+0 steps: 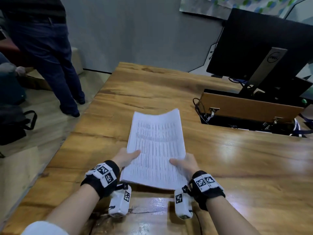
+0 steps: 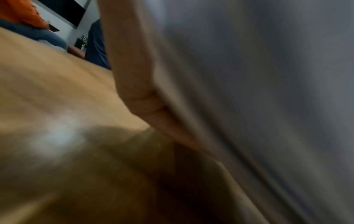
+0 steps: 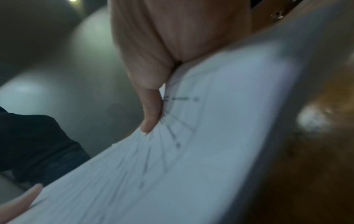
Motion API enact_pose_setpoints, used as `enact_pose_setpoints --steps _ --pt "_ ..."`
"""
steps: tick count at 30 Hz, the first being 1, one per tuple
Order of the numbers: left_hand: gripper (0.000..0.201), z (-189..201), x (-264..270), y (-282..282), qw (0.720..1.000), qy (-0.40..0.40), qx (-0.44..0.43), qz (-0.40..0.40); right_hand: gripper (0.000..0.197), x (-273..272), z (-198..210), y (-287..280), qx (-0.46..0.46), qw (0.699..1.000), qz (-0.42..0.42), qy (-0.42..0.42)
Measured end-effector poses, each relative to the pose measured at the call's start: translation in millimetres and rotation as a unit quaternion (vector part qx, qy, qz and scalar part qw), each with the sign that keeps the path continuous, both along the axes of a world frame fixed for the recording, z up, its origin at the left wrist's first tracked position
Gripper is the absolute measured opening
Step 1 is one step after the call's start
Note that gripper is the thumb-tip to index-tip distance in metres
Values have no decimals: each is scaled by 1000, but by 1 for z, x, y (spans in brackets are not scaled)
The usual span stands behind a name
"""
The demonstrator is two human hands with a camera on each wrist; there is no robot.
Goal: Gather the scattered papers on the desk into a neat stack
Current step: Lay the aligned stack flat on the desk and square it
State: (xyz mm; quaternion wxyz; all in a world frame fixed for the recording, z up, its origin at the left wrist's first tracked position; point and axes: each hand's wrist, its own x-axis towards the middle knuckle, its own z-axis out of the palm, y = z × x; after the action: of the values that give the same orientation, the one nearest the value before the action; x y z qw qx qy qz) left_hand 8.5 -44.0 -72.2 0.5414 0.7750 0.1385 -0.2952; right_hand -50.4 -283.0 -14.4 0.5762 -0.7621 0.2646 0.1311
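Note:
A stack of printed white papers point(image 1: 156, 150) hangs above the wooden desk point(image 1: 237, 158), its far end bowed. My left hand point(image 1: 126, 157) grips its left edge, thumb laid on the top sheet. On the right edge my right hand point(image 1: 184, 162) grips the same way, thumb on top. The left wrist view is blurred; it shows the left hand point(image 2: 134, 75) against the papers' grey underside point(image 2: 249, 91). In the right wrist view the right hand's thumb point(image 3: 151, 112) presses on the top sheet of the papers point(image 3: 191, 151). The fingers under the stack are hidden.
A black monitor point(image 1: 257, 48) on a stand is at the back right, behind an open cable hatch point(image 1: 245, 116) with wires in the desk. A standing person in dark trousers point(image 1: 50, 56) is beyond the desk's left edge, near a black bag point(image 1: 13, 124) on the floor.

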Motion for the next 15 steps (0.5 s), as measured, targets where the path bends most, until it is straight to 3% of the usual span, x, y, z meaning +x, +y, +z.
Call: enact_pose_setpoints --steps 3,7,11,13,15 --pt "87 -19 -15 -3 998 49 15 -28 40 -2 -15 3 -29 998 -2 49" --pt "71 -45 -14 -4 999 38 14 -26 45 3 -18 6 -37 998 -12 50" --pt "60 12 -30 -12 999 48 16 -10 38 3 -10 5 -38 999 -26 29" --pt "54 27 -38 -12 999 43 9 20 41 -3 -9 -1 -63 997 -11 47" --pt "54 33 -46 -10 999 30 -8 30 33 -10 -11 -10 -91 993 24 72"
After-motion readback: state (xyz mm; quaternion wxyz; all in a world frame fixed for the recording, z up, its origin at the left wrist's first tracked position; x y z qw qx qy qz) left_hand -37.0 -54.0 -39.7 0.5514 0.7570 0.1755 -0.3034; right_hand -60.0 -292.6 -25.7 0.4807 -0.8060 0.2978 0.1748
